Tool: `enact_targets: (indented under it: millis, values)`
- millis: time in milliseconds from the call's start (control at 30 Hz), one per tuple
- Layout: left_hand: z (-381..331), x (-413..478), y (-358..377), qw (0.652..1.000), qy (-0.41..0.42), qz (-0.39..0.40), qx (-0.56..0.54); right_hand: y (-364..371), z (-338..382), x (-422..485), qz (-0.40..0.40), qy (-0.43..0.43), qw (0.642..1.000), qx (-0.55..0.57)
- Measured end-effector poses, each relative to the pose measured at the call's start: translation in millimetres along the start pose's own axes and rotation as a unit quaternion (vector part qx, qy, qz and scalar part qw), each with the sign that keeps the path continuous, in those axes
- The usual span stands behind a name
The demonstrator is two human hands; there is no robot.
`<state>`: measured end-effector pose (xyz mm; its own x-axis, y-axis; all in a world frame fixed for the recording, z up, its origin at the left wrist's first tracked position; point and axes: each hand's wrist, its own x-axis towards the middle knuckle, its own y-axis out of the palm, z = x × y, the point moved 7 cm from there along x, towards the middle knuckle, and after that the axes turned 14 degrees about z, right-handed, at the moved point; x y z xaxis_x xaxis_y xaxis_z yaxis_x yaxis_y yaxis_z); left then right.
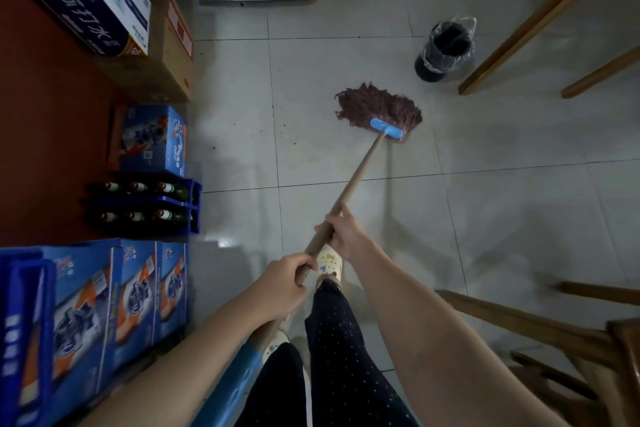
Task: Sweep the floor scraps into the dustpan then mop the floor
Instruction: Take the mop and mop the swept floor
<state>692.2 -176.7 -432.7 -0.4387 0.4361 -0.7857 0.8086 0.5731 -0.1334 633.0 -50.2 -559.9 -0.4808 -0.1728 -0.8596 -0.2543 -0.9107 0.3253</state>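
One mop (379,107), two hands (282,282) (341,234), one bin (445,48), six bottles (168,188)

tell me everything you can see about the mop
The mop has a flat head of reddish-brown strings, fanned out on the pale tiled floor and held in a blue plastic-looking clamp. A long, tan, wooden-looking handle slants from the clamp back toward the person. The right hand grips the handle nearer the head and the left hand grips it further back, both wrapped round it. Nothing else touches it.
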Motion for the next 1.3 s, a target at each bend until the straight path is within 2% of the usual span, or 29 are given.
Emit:
enact_targets:
  millis: [200, 433, 767, 900, 1100, 1300]
  values:
    - [55.1, -67.6, 32.2, 0.998, -0.027, 0.023, 0.045, 23.0, -89.4, -45.1, -0.003, 0.02, 0.998, 0.063]
    - [47.2, -56.9, 49.2, 0.998, -0.016, 0.039, 0.053, -3.7, -95.0, -61.5, -0.019, 0.013, 0.997, 0.073]
    - [-16.0, 32.2, 18.9, 0.997, -0.029, 0.046, 0.052, -58.6, -3.9, -12.1, -0.017, 0.007, 0.995, 0.096]
    - [-64.7, 90.8, 6.1, 0.997, -0.023, 0.042, 0.055, -100.3, 58.1, 10.1, -0.031, 0.014, 0.994, 0.1]
    - [-153.0, 180.1, -8.5, 0.997, -0.003, 0.045, 0.06, -166.7, 158.9, 48.1, -0.062, -0.028, 0.994, 0.085]
    - [-203.4, 236.2, -14.0, 0.996, 0.019, 0.05, 0.074, -212.0, 216.1, 68.0, -0.08, -0.037, 0.994, 0.064]
